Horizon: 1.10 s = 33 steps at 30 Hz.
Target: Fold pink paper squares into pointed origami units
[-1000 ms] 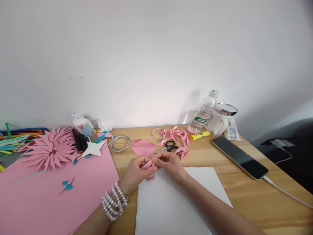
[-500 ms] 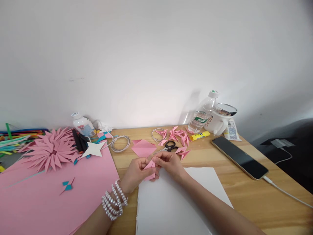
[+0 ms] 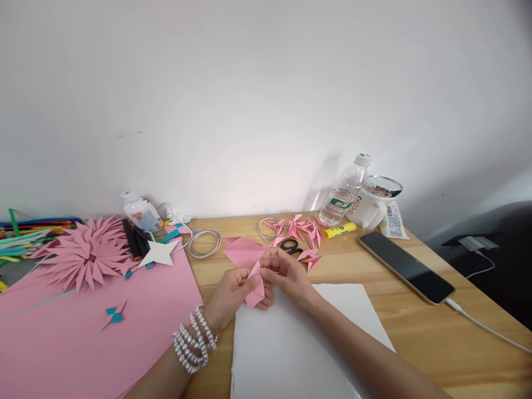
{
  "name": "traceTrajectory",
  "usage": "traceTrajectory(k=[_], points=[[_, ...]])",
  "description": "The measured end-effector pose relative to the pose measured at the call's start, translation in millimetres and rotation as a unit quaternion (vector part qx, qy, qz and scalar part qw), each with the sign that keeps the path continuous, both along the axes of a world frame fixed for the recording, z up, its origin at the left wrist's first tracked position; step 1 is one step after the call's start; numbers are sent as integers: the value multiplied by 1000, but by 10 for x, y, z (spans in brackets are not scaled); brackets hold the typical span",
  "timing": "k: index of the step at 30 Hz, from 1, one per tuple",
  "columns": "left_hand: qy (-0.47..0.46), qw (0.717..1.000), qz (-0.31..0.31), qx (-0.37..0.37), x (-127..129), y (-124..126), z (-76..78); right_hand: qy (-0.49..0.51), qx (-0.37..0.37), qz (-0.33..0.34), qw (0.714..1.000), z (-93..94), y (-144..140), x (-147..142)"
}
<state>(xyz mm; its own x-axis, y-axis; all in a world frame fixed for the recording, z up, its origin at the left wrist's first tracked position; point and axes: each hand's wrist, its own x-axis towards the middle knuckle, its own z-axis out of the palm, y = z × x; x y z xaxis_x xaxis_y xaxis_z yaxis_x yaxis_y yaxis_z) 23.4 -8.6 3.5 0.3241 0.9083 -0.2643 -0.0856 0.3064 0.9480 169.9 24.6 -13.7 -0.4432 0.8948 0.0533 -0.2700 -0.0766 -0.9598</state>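
A folded piece of pink paper (image 3: 255, 288) is held upright between both hands, above the far end of a white board (image 3: 299, 343). My left hand (image 3: 233, 291), with pearl bracelets at the wrist, grips it with the thumb in front and fingers behind. On its right edge, the thumb and bent fingers of my right hand (image 3: 286, 277) are closed on the paper. Just beyond my hands lie a larger pink sheet (image 3: 243, 251) and black-handled scissors (image 3: 290, 246), partly hidden by my right hand. Several folded pink pieces (image 3: 297, 226) rest behind the scissors.
At left, a spiky pink paper flower (image 3: 89, 257), a white paper star (image 3: 158, 253) and a small pink-and-teal piece (image 3: 115, 315) lie by pink sheets (image 3: 62, 343). Rightward are a glue stick (image 3: 339, 230), water bottle (image 3: 343, 191), mug (image 3: 369, 208) and phone (image 3: 407, 267) on its cable.
The pink paper has been turned and opened a little between my fingers, its tip now pointing up. My right fingers have lifted and spread slightly from their earlier pinch.
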Motion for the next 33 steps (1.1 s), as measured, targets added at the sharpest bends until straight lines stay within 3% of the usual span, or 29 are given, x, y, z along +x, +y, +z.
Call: traceTrajectory(k=[6, 18, 28, 30, 33], points=[[-41, 998, 5, -38, -4, 9, 40, -57, 22, -21, 998, -65, 22, 11], [-78, 995, -21, -64, -13, 9, 64, -52, 21, -8, 998, -61, -9, -3], [-64, 996, -16, -56, -2, 4, 35, -117, 139, -58, 982, -71, -34, -24], [-56, 997, -13, -48, 4, 3, 32, -119, 134, -54, 982, -63, -33, -19], [-36, 999, -7, -29, 16, -1, 36, -85, 67, -15, 994, -47, -22, 1]])
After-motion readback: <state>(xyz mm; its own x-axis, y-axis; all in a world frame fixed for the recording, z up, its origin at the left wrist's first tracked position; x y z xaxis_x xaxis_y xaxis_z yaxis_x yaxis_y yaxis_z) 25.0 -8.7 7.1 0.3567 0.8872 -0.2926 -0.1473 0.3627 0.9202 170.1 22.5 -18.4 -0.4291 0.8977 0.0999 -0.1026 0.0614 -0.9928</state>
